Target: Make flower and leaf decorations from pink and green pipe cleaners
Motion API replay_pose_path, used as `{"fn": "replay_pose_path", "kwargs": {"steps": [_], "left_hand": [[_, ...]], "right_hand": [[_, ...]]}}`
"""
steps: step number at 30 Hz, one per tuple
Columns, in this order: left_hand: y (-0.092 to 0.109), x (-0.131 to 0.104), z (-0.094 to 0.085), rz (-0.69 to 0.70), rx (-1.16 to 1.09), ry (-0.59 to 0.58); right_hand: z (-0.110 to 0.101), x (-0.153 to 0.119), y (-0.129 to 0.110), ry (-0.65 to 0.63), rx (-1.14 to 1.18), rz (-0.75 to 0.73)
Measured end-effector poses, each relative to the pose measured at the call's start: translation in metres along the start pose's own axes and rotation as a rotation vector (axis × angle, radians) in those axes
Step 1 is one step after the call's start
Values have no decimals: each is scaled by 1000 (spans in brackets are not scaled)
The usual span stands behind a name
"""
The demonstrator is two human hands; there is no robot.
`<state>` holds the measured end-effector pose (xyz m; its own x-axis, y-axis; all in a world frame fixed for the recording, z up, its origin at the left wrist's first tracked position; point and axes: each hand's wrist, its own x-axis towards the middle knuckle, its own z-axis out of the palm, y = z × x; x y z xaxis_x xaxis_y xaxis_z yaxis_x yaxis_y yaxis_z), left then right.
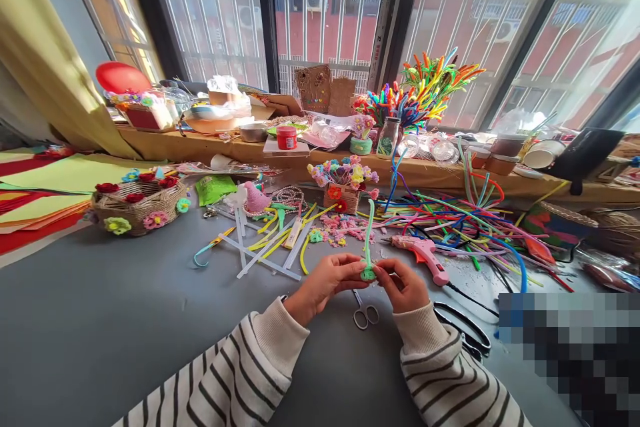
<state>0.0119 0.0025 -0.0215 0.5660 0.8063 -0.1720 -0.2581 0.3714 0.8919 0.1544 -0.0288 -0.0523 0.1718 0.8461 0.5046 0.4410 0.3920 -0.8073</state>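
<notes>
I pinch the coiled end (pixel 368 274) of a green fuzzy stem (pixel 371 233) between my two hands: the fingertips of my left hand (pixel 325 283) grip it from one side, those of my right hand (pixel 404 285) from the other. The rest of the stem stands nearly upright above my fingers, over the grey desk (pixel 150 327). Scissors (pixel 367 317) lie just below my hands, a pink glue gun (pixel 423 253) near my right, and translucent sticks (pixel 267 259) beyond my left.
</notes>
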Motion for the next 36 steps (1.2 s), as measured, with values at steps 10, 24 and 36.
{"fn": "replay_pose_path", "kwargs": {"steps": [10, 24, 36], "left_hand": [[-1, 3, -4, -135, -132, -12], [0, 2, 0, -11, 142, 37], [4, 1, -2, -99, -32, 0]], "right_hand": [[-5, 3, 0, -23, -143, -214], [6, -1, 1, -36, 305, 229], [2, 4, -1, -23, 367, 229]]}}
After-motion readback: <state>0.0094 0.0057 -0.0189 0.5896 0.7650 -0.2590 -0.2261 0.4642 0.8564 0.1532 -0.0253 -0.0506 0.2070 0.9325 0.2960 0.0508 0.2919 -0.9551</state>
